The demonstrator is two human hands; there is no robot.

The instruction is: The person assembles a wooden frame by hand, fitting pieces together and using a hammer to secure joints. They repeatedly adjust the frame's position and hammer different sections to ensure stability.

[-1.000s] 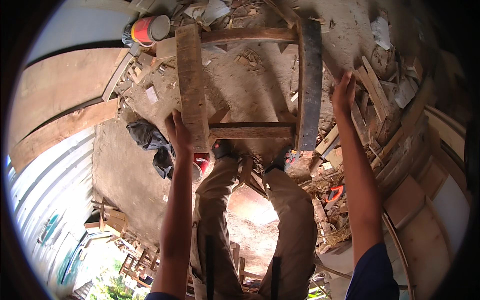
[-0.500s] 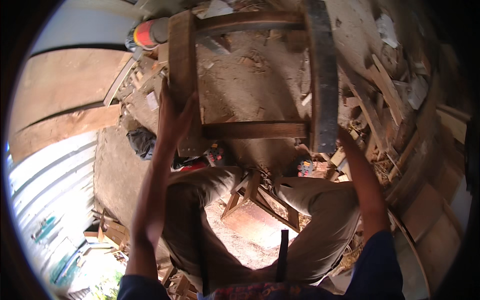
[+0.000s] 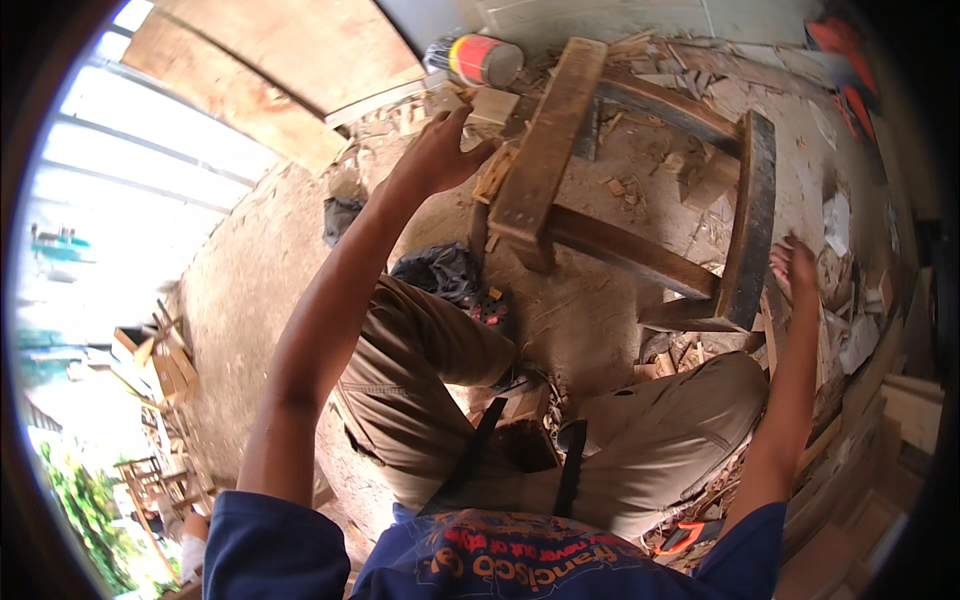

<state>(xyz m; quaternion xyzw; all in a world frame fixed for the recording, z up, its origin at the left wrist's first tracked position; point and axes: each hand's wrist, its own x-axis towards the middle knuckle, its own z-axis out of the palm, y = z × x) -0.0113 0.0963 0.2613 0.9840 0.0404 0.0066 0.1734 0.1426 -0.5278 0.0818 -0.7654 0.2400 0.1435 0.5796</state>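
Note:
A dark brown wooden frame [image 3: 550, 150], built like a stool or chair base, stands on the dirt floor in front of my knees. Two thick side boards are joined by crosspieces, and the frame sits askew. Left of the nearer side board is my left hand [image 3: 440, 150], its thumb and fingers apart and nothing in it. A small gap shows between its thumb and the board. My right hand [image 3: 793, 262] hovers just right of the black-edged side board [image 3: 752, 220], fingers loosely bent, holding nothing visible.
A can with a red and yellow band [image 3: 485, 60] lies by the wall. Wood scraps [image 3: 860, 340] litter the right side. Dark crumpled cloth [image 3: 440, 272] lies near my left knee. An orange-handled tool [image 3: 685, 537] is beside my right hip. Plywood panels [image 3: 290, 50] lean far left.
Both hands have come off the wooden frame, which was gripped between them before. It now rests on the floor, turned and farther right in view. My view has also shifted.

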